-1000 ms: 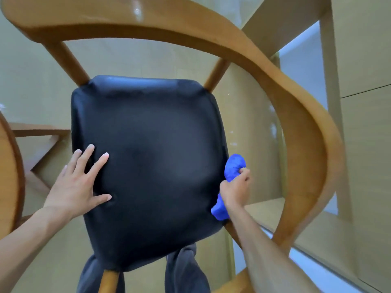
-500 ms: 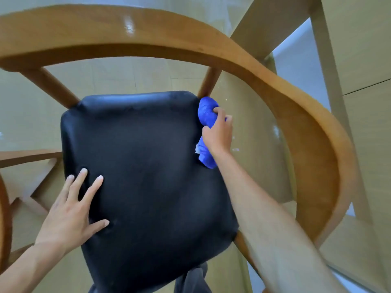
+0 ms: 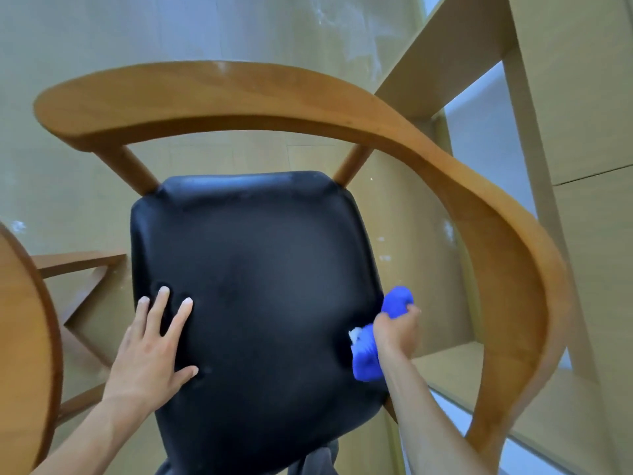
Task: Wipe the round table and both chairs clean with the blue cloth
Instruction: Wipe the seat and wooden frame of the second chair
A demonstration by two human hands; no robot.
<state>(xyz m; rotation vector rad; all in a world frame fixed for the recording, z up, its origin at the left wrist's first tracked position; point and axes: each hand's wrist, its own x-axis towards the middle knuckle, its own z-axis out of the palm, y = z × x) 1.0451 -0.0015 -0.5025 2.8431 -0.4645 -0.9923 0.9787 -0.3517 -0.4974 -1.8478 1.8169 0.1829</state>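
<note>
Blue cloth (image 3: 368, 358) sits bunched in my right hand (image 3: 395, 332), fingers curled round it, pressed to the right edge of the chair's black seat (image 3: 260, 286). My left hand (image 3: 150, 351) lies flat, fingers spread, on the seat's left side. The wooden armrest (image 3: 445, 173) curves around behind.

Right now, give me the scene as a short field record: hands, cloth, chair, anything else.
left hand: left hand flat on the black seat, fingers spread
right hand: right hand grips the blue cloth
cloth position: bunched against the seat's right edge, near the front
chair frame: curved wooden backrest, untouched
also in view: round table edge at left
</note>
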